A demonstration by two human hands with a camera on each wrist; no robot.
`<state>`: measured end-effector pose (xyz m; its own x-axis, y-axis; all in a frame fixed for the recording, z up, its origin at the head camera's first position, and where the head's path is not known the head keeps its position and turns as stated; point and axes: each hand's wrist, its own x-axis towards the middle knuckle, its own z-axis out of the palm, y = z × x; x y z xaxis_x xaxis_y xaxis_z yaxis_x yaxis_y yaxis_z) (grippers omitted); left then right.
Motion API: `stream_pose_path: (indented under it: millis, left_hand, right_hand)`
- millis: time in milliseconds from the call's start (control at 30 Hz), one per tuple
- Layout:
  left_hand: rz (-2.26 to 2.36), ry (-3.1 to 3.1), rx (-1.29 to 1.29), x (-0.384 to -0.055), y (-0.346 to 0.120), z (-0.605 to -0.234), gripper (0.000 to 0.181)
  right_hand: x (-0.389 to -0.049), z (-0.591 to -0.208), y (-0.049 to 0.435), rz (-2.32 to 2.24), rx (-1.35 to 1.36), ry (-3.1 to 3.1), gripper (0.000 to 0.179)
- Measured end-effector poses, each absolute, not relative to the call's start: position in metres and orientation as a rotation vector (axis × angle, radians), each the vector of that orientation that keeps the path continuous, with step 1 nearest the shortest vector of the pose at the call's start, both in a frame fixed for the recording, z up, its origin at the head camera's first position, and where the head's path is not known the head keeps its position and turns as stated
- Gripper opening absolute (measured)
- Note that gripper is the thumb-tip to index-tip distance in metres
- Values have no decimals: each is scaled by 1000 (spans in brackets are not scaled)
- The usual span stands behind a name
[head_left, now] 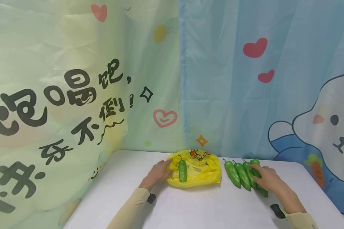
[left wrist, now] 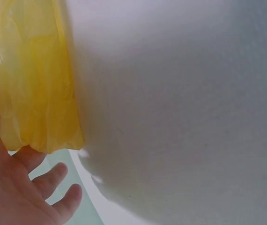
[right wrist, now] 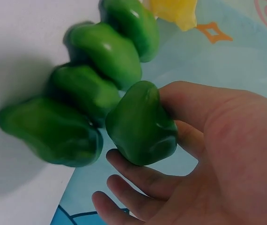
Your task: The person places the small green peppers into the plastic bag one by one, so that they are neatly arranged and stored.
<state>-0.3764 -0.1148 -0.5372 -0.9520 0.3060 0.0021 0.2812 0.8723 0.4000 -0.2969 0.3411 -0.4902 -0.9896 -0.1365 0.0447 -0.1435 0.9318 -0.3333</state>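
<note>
My left hand (head_left: 159,171) is at the left edge of a crumpled yellow plastic bag (head_left: 202,181) and holds that edge between thumb and fingers; part of the grip is hidden behind the plastic in the left wrist view. One green chili pepper (head_left: 182,171) lies upon the bag, stem pointing away. At the right, my right hand (head_left: 266,179) pinches another green pepper (right wrist: 140,126) between thumb and fingers, raised a little beside the row. Several more green peppers (head_left: 232,173) lie side by side on the table, just left of and below that hand.
A white table (head_left: 200,210) carries everything. Behind it hangs a printed curtain (head_left: 212,79), light blue and green, close to the table's far edge; another printed section (head_left: 46,133) stands along the left side. Dark wrist cameras sit on both wrists.
</note>
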Motion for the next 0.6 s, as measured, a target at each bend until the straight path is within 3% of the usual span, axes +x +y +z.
stream_pose_path:
  millis: [600]
  left_hand:
    - [637, 2984, 502, -375, -115, -537, 55]
  right_hand:
    - [-297, -493, 310, 588, 325, -3015, 49]
